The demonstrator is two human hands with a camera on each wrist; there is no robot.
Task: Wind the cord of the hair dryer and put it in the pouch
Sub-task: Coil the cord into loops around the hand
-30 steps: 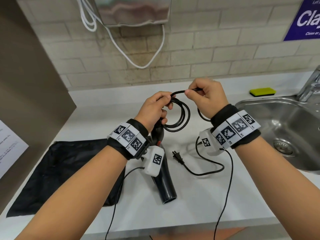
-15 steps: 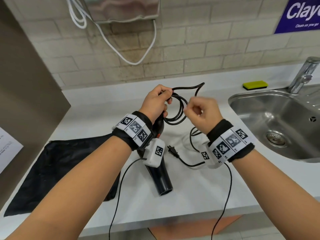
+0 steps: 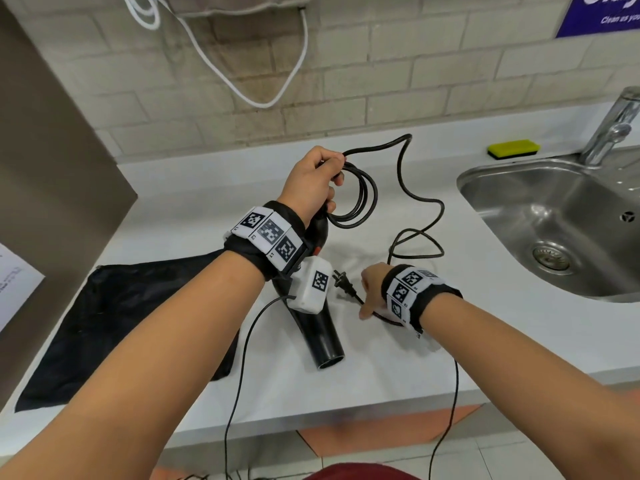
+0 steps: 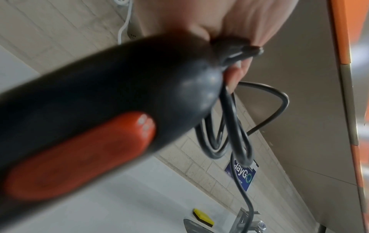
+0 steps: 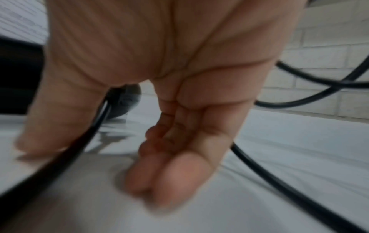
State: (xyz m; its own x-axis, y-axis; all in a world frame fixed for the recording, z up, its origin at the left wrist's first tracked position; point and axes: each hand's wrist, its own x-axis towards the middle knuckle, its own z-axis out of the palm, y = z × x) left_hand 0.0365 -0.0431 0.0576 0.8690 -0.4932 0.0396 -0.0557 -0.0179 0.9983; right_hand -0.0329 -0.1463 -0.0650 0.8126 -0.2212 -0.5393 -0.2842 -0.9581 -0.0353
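**Black cord half wound, with the loose end free to snag**

Black fabric first: the pouch (image 3: 114, 317) lies flat on the left of the white counter (image 3: 398, 368), its mouth apparently closed, so whoever bags the dryer will need a free hand to open it. Just right of it the hair dryer (image 3: 322, 341) rests nozzle down toward the counter edge, its handle end lifted into the left hand (image 3: 311, 185). That hand is clenched round the handle tip and several finished loops of the cord (image 3: 360, 195); the left wrist view shows the loops (image 4: 229, 134) hanging from the fingers beside the orange switch panel. If that clench slackens, the coils will likely spring apart and the winding starts over.

Further right, the unwound cord arcs up from the fist, drops and crosses itself on the counter, a crossing which could pull into a kink. Its tail ends at the plug (image 3: 341, 282). The right hand (image 3: 372, 292) is low on the counter, thumb and fingers spread either side of the tail (image 5: 66, 149) but not yet pinching it. A hasty lift may whip the plug against the dryer, or drag slack toward the sink (image 3: 554, 237) on the far right.
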